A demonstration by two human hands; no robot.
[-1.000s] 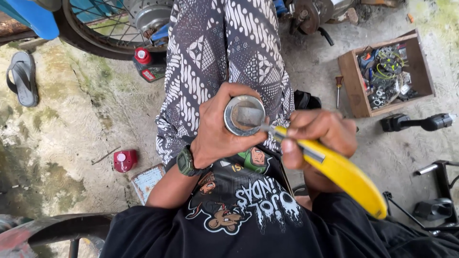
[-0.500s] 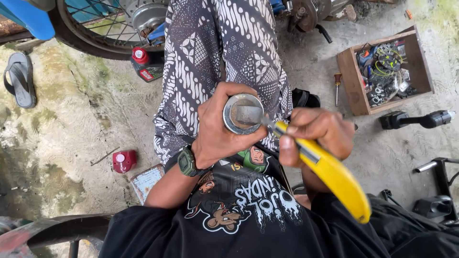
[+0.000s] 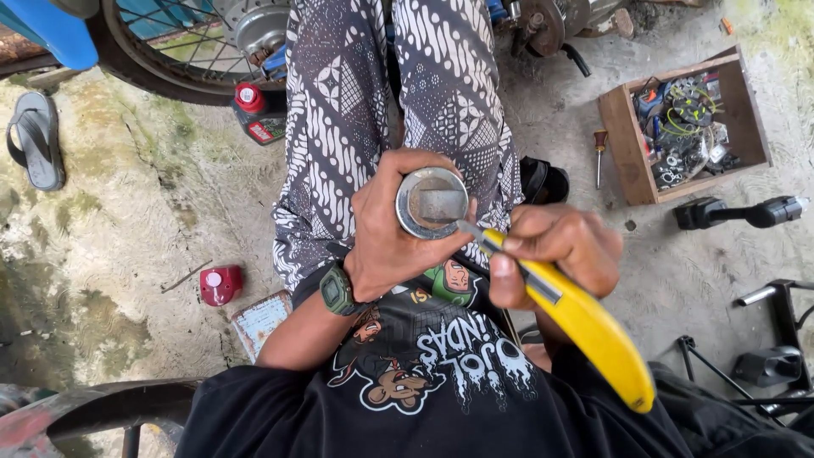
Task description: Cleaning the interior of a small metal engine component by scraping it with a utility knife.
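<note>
On the stained concrete floor (image 3: pixel 127 254), the left hand (image 3: pixel 390 233) grips a round grey metal part (image 3: pixel 431 202); the right hand (image 3: pixel 555 250) clasps a yellow knife (image 3: pixel 585 326), blade touching its rim.

Near the middle of the frame I hold a round metal cylinder part (image 3: pixel 432 202) in my left hand (image 3: pixel 386 233), its open end facing up at me, grey and worn inside its ring-shaped rim. My right hand (image 3: pixel 555 250) grips a yellow utility knife (image 3: pixel 577 314), which slants toward the lower right, its blade tip touching the part's lower right rim.
</note>
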